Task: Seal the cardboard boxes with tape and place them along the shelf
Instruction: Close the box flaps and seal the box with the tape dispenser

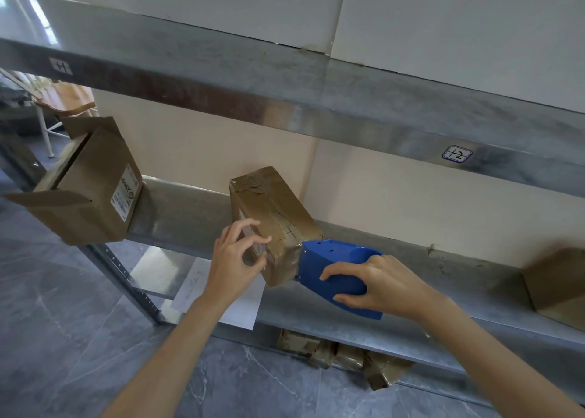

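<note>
A small cardboard box wrapped in brown tape lies on the grey metal shelf, its near end jutting over the front edge. My left hand touches the box's near left side with curled fingertips. My right hand grips a blue tape dispenser, whose front edge presses against the box's near right corner. An open cardboard box with a white label sits at the shelf's left end, flaps spread.
Another cardboard box stands on the shelf at far right. An upper shelf runs overhead. White paper hangs below the shelf edge. Taped cardboard pieces lie on the grey tile floor underneath.
</note>
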The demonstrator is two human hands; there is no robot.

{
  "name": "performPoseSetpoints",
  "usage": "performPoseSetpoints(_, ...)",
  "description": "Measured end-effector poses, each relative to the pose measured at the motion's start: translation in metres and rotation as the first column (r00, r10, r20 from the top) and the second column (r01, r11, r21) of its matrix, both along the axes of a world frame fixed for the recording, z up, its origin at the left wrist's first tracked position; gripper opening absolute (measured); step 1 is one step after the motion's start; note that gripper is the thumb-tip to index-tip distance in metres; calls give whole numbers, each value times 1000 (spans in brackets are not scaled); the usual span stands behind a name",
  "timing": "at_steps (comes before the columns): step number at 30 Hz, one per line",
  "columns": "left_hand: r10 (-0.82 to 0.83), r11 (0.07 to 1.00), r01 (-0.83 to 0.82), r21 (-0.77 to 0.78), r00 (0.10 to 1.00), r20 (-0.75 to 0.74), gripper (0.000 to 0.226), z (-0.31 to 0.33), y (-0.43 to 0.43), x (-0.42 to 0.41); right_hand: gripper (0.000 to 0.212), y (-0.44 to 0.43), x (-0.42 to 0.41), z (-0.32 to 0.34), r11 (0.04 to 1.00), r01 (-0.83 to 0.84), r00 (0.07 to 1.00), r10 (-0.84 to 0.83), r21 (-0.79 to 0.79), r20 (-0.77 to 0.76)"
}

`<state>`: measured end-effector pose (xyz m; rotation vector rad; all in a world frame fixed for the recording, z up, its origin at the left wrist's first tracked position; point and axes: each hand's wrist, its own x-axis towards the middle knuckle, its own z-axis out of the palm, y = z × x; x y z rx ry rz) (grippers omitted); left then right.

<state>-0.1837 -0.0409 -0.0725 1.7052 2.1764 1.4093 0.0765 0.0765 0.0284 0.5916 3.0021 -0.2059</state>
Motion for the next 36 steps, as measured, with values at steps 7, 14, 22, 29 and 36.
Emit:
performPoseSetpoints(7, 20, 997, -26, 70, 997, 79, 12, -6, 14, 12, 35, 4, -2, -2, 1000, 5, 1000, -5, -14, 1)
performPoseSetpoints(14, 30, 997, -31, 66, 999, 11, 24, -13, 16, 16, 36, 7, -4, -5, 1000, 7, 1000, -7, -29, -4)
performPoseSetpoints(22, 41, 999, -43, -31, 997, -59, 41, -10, 12, 13, 39, 10, -7, -13, 999, 20, 1000, -20, -32, -24)
performPoseSetpoints(29, 155, 988, -155, 10, 974, -166, 23, -3, 23, 6, 39, 11, -3, -13, 999, 27, 998, -28, -30, -58)
performPoseSetpoints(36, 152, 988, -147, 46, 974, -168, 31, -13, 24, 6, 38, 10, -3, -10, 999, 10, 998, -12, -37, -62)
